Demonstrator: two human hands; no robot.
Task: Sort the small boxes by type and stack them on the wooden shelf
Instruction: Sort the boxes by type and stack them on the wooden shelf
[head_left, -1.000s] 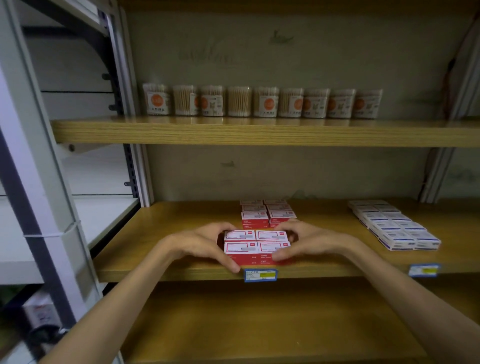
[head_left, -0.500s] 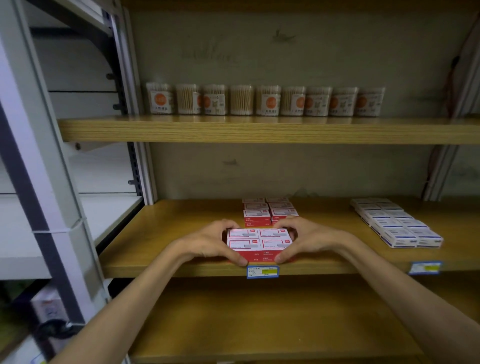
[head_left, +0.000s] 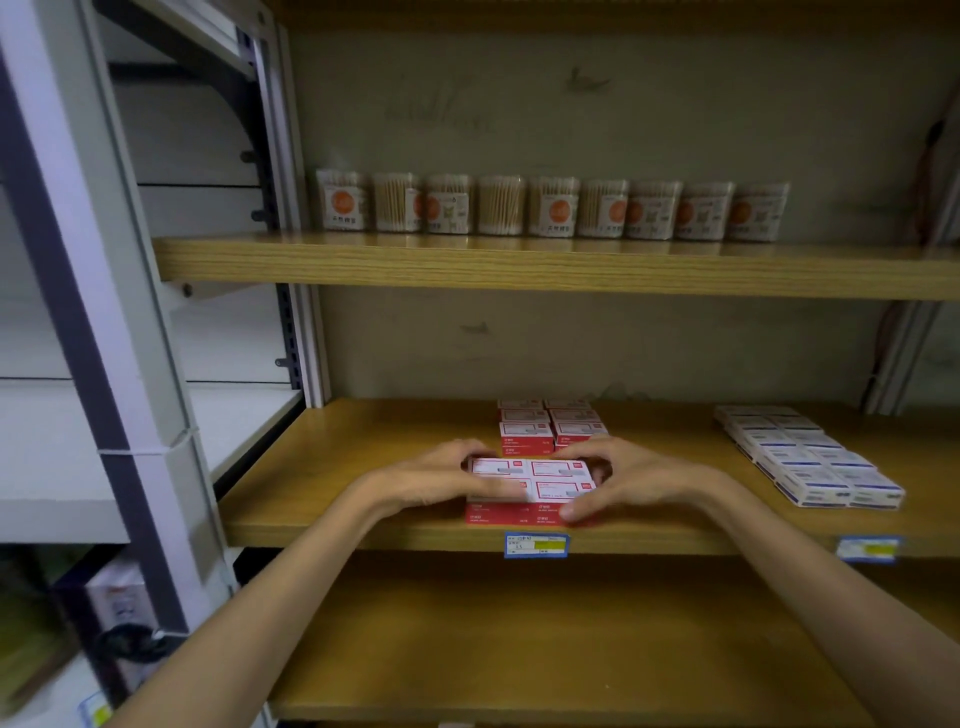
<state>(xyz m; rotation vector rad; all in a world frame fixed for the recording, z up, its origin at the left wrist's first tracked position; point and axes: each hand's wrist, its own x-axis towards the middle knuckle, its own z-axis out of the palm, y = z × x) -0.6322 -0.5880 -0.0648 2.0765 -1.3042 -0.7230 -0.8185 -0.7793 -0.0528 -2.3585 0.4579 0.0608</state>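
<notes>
Both bare hands are reaching onto the middle wooden shelf board (head_left: 363, 467) and are closing on a block of small red-and-white cardboard boxes (head_left: 556, 480) that is sitting at the shelf's front edge, 2 boxes wide and stacked in layers. The left hand (head_left: 441, 480) is gripping the block's left side, with its thumb lying across the top of the near-left box and its fingers curling behind the block. The right hand (head_left: 623, 480) is gripping the right side, its fingers wrapping over the far right corner and its thumb pressing down the red front face. Just behind the block, a second stack of matching red-and-white boxes (head_left: 550, 428) is running back toward the wall in 2 columns. Well apart to the right on the same board, a double row of flat white-and-blue boxes (head_left: 810, 457) is lying at a slant. A blue-framed price label (head_left: 536, 544) is hanging on the shelf edge directly below the held block, and another blue label (head_left: 867, 549) is showing further right. On the upper wooden shelf, 9 clear round tubs of wooden sticks (head_left: 553, 208) are standing in a line.
</notes>
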